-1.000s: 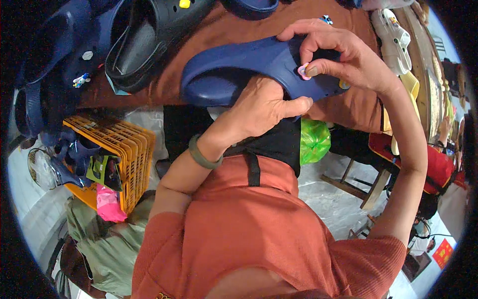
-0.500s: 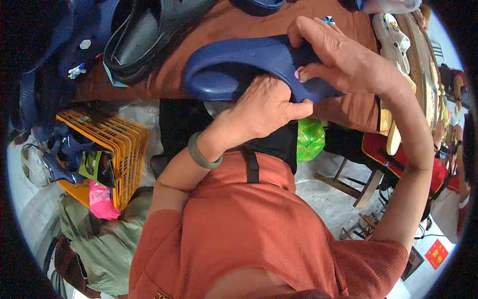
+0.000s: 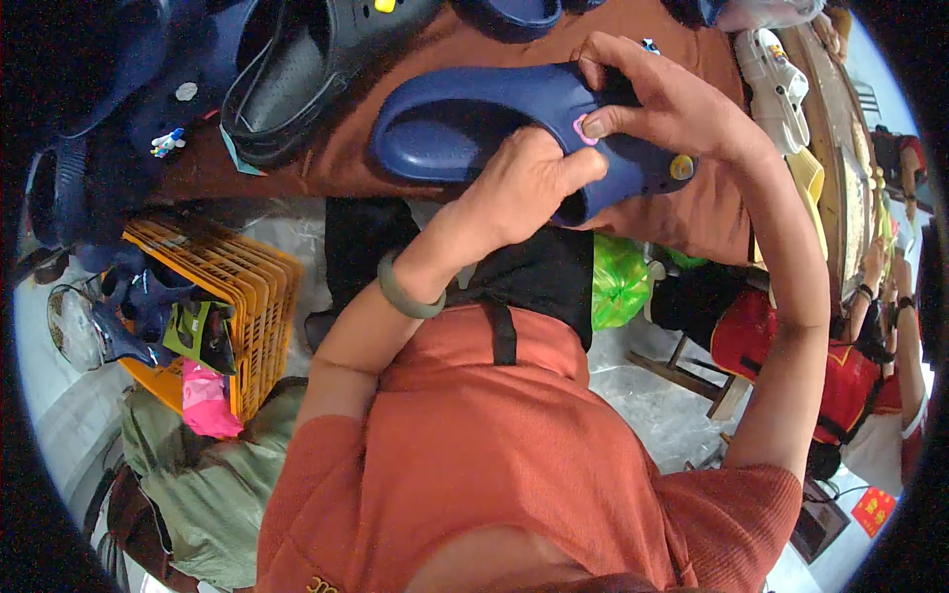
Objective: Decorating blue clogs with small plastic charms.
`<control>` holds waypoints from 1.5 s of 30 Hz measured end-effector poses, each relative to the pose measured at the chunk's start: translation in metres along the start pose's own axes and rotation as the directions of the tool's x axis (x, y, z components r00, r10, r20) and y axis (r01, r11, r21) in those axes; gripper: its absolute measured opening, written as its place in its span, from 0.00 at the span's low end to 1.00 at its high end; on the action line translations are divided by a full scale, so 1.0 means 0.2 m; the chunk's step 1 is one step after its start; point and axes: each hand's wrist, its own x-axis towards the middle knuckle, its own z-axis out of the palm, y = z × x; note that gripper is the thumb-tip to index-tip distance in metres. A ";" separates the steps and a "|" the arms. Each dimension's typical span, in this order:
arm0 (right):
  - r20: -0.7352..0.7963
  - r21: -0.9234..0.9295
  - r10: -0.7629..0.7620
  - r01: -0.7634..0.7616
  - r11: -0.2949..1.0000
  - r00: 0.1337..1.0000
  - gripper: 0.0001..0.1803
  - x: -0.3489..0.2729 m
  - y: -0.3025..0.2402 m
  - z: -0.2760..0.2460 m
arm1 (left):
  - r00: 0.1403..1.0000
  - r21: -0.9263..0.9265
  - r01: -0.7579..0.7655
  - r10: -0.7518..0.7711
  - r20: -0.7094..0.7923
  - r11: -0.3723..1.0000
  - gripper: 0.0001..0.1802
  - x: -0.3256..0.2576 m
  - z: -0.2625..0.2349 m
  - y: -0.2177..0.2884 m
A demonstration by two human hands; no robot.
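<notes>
A navy blue clog [image 3: 425, 94] lies on its side over the brown-covered table, its opening toward my body and its toe to the right. My left hand [image 3: 524, 183] is closed on it, fingers inside the opening and thumb on the upper. My right hand [image 3: 672, 104] is closed over the forefoot. Its thumb presses on a pink shoe charm [image 3: 581, 128] at the holes, while its fingers reach the far edge. A round yellow charm [image 3: 682, 166] sits near the toe.
A black clog [image 3: 282, 94] and other navy clogs lie at the left and back of the table. White clogs [image 3: 773, 89] stand at the right edge. Below left is an orange crate [image 3: 262, 296]; a green bag [image 3: 620, 282] hangs below the table. Other people work at the far right.
The navy clog has turned so more of its upper shows, and the yellow charm at its toe has come into view. Both hands have shifted slightly with it.
</notes>
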 end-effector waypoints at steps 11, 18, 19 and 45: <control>0.055 0.385 0.051 -0.068 0.920 0.997 0.13 0.01 0.13 -0.03 | 0.973 -0.175 0.230 -0.229 0.024 0.957 0.15 0.04 -0.02 0.09; -0.557 0.671 0.547 -0.050 0.740 0.625 0.14 -0.28 0.78 -0.07 | 0.974 -0.290 0.225 -0.224 0.039 0.930 0.16 0.11 -0.04 0.13; -0.601 0.661 0.590 -0.079 0.746 0.539 0.13 -0.32 0.84 -0.03 | 0.993 -0.152 0.114 -0.111 0.032 0.982 0.16 0.11 -0.06 0.08; -0.761 -0.142 0.093 -0.305 0.942 0.642 0.10 -0.19 0.67 0.19 | 0.958 -0.145 0.243 -0.215 0.187 0.959 0.36 0.17 -0.08 0.13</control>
